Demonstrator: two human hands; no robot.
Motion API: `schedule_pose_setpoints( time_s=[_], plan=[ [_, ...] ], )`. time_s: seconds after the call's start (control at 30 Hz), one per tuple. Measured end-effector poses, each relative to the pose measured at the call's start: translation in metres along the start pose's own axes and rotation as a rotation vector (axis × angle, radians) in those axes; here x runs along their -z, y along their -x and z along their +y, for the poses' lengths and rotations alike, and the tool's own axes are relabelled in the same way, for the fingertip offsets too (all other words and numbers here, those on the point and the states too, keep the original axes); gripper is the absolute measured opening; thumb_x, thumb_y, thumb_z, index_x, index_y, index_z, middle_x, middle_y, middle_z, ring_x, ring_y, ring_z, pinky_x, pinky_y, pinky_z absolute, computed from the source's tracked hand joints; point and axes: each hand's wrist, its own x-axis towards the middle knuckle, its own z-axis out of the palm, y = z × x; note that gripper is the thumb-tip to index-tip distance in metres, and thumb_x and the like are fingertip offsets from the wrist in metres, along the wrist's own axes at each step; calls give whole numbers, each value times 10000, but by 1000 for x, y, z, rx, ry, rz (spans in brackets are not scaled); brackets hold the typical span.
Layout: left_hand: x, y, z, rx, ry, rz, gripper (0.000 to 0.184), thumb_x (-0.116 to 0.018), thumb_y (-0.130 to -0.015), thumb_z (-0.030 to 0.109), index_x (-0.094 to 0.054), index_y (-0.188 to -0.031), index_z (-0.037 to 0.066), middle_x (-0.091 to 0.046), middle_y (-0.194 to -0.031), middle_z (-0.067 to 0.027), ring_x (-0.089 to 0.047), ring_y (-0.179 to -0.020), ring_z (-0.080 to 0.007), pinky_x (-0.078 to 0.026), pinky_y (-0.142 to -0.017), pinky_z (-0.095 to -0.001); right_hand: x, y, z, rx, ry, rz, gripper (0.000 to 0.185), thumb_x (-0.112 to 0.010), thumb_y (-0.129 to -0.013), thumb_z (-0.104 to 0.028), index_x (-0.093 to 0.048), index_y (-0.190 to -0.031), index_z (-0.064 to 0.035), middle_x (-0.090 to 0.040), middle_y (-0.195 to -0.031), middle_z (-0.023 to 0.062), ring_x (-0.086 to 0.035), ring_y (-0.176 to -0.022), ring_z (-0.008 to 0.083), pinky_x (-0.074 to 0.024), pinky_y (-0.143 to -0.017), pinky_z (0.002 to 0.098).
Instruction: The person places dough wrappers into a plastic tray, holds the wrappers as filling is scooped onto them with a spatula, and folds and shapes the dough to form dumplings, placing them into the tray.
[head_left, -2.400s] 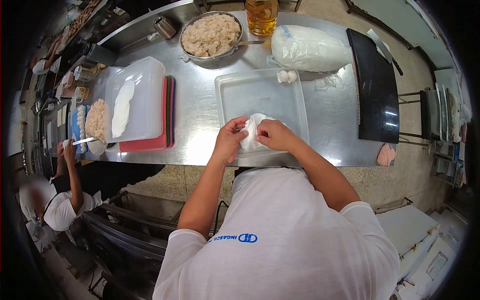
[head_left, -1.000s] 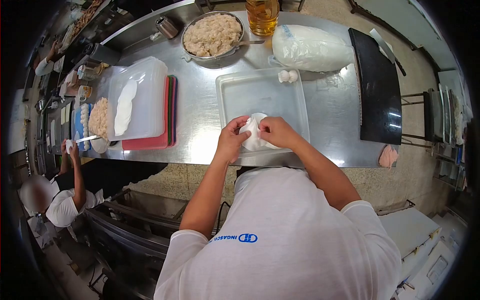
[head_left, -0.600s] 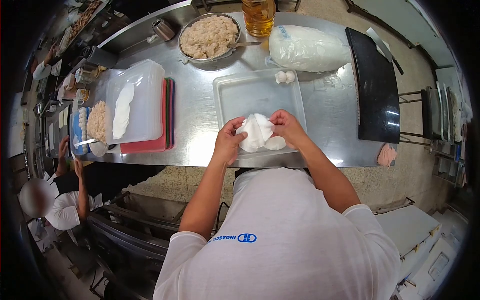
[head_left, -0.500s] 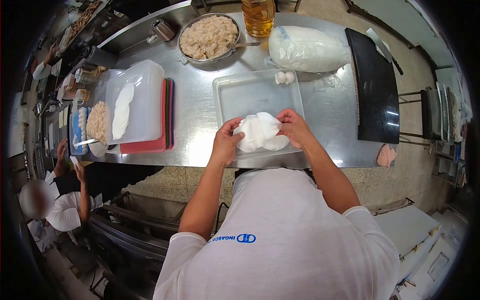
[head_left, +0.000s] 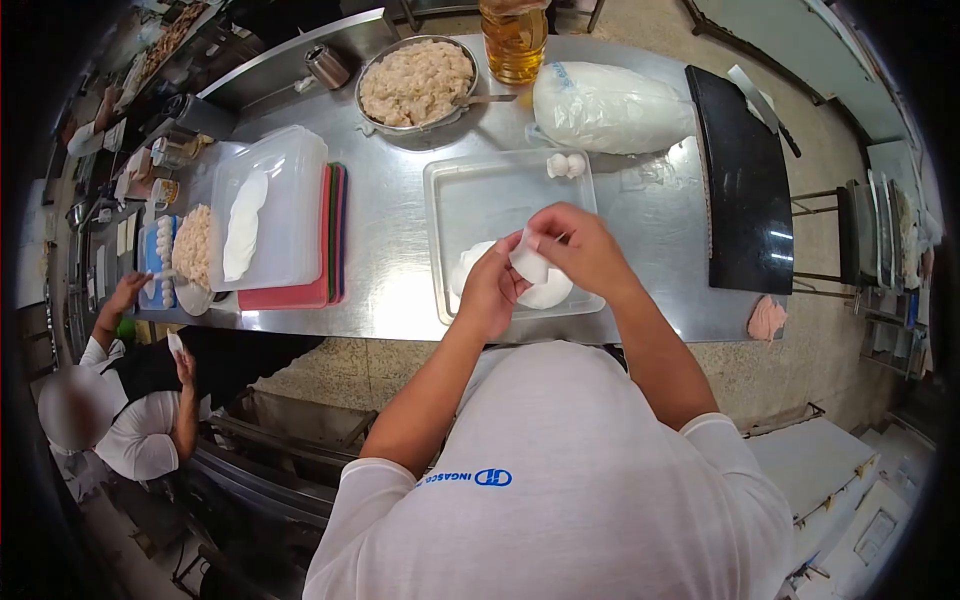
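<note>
Head camera: your left hand (head_left: 492, 285) is partly curled, its thumb and fingertips closed on a thin white sheet (head_left: 530, 265), and your right hand (head_left: 580, 245) pinches the sheet's other side between thumb and forefinger, its remaining fingers loosely bent. The sheet is held up over the near end of a shallow translucent tray (head_left: 478, 195), with more white sheets (head_left: 547, 293) lying in the tray beneath your hands. A pair of small white balls (head_left: 566, 165) sits in the tray's far right corner. The tray rests on a stainless-steel surface (head_left: 385, 235). Beyond it you have a filled plastic bag (head_left: 615, 108), a bottle of amber liquid (head_left: 515, 45) and a metal bowl heaped with pale mince (head_left: 418, 82). To your right lies a black board (head_left: 745, 190), with a pink cloth (head_left: 767, 318) near its close end. On your left, a co-worker's hand (head_left: 187, 367) holds a small white piece (head_left: 175, 343).
</note>
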Motion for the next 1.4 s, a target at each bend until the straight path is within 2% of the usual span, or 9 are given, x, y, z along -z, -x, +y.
schedule_pose_setpoints(
  time_s=[0.1,0.2,0.3,0.4,0.6,0.9,1.2,1.3,1.4],
  plan=[
    [3,10,13,80,144,-86,542,-496,-1089,370,-490,-1475,-9,-636,-1358,-128,-644,-1213,-211,-528,-1018,-383,13,-1,-7,235,267,225,259,-728,-966,-137,-662,-1187,-18,-671,-1077,34,-625,-930,103,-535,-845,297],
    [-7,19,30,129,38,-210,469,-535,-1062,251,-518,-1459,2,-665,-1285,-108,-674,-1113,-185,-552,-957,-348,13,2,-1,-58,-150,-76,273,-745,-955,-178,-677,-1142,8,-677,-994,7,-610,-931,97,-519,-815,301],
    [-12,17,37,131,-169,-200,440,-577,-1002,93,-551,-1437,31,-662,-1192,-83,-651,-1001,-137,-536,-878,-296,9,8,4,-45,-226,-190,237,-728,-968,-154,-667,-1144,-8,-669,-987,8,-603,-943,81,-515,-831,290],
    [-29,23,38,-25,-381,-16,457,-603,-951,-17,-578,-1403,48,-642,-1115,-63,-606,-934,-99,-509,-815,-268,6,8,22,-84,-188,-40,190,-718,-976,-143,-665,-1111,-20,-664,-979,3,-595,-925,72,-505,-825,269],
    [-19,20,31,-175,-467,67,381,-627,-986,12,-584,-1365,27,-664,-1073,-65,-624,-925,-104,-506,-816,-254,-3,17,7,-28,-305,-1,156,-704,-979,-118,-661,-1092,-19,-654,-936,-9,-586,-857,70,-493,-777,248],
    [-21,24,48,-67,-386,43,335,-601,-1017,44,-586,-1351,17,-705,-999,-60,-646,-887,-100,-540,-778,-277,-3,11,18,249,-119,-82,99,-707,-982,-108,-692,-1025,-21,-623,-1034,37,-579,-955,116,-493,-829,275],
    [-25,18,51,-24,-316,60,329,-585,-1011,26,-591,-1337,-12,-717,-1006,-86,-672,-884,-126,-558,-769,-291,-4,10,10,230,-54,-50,103,-731,-954,-110,-702,-1002,-23,-625,-1005,44,-595,-945,151,-495,-858,302],
    [-35,18,52,-29,-282,106,346,-611,-999,32,-609,-1342,-9,-638,-852,5,-608,-769,-65,-506,-685,-247,-5,9,8,205,45,3,113,-751,-927,-116,-708,-983,-27,-636,-970,48,-614,-921,158,-506,-845,308],
    [-28,16,53,-22,-341,66,374,-602,-1019,51,-576,-1383,-27,-719,-1010,-86,-676,-890,-118,-557,-777,-285,-8,9,-1,243,159,66,109,-750,-913,-106,-709,-977,-28,-644,-944,59,-631,-903,163,-516,-832,314]
  ],
)
